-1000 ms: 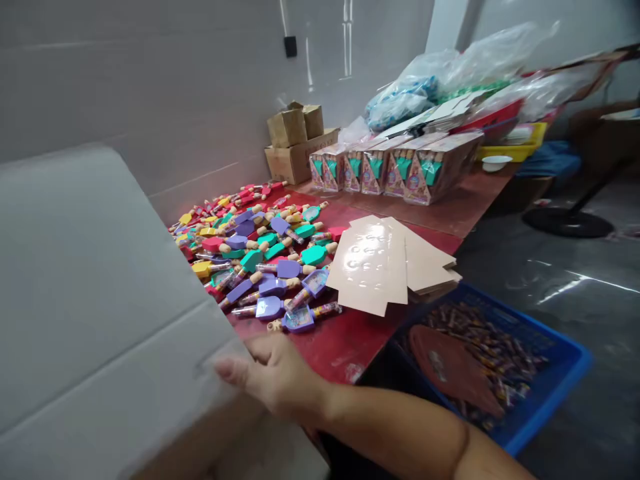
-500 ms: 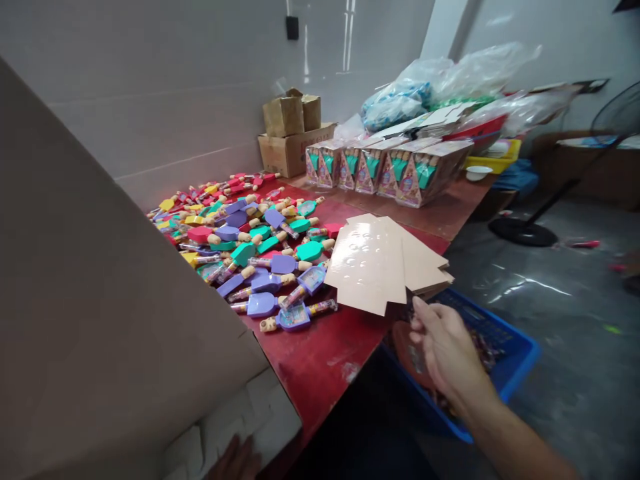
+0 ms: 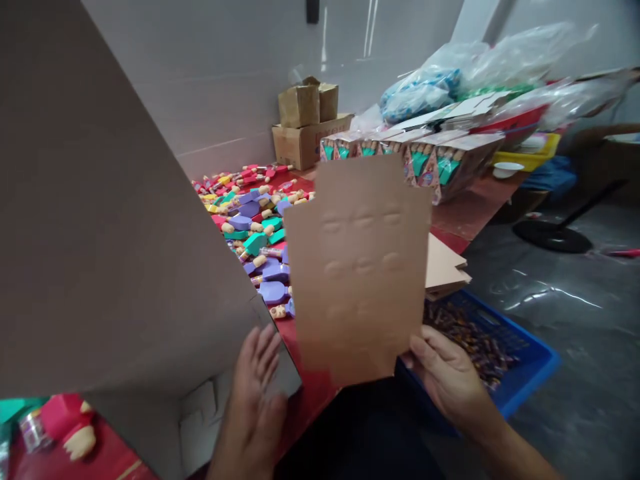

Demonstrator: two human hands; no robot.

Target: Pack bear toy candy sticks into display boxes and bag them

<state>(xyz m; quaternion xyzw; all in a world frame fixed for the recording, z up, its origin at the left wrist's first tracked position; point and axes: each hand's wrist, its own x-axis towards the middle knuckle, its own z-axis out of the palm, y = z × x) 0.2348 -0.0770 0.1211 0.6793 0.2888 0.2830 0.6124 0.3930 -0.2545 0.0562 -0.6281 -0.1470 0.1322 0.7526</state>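
A tan cardboard sheet (image 3: 360, 267) with rows of embossed marks and notched corners stands nearly upright before me. My right hand (image 3: 445, 367) pinches its lower right edge between thumb and fingers. To the left of the sheet, my left hand (image 3: 257, 387) is raised with its fingers stretched out, touching nothing. More flat cardboard sheets (image 3: 443, 267) lie stacked at the table edge, partly behind the held one. Purple, green, red and yellow toy-like pieces with beige ends (image 3: 255, 223) are heaped on the red table (image 3: 313, 393); the sheet hides some of them.
A large cardboard panel (image 3: 110, 220) fills the left side. Packed boxes (image 3: 460, 160) stand in a row at the back, beside brown cartons (image 3: 300, 143) and plastic bags (image 3: 425, 93). Below the table's right edge is a blue crate (image 3: 530, 373) holding many small wrapped pieces.
My right hand has lifted the cardboard sheet off the stack and brought it upright in front of me. My left hand has risen from the bottom edge. The view has shifted slightly left.
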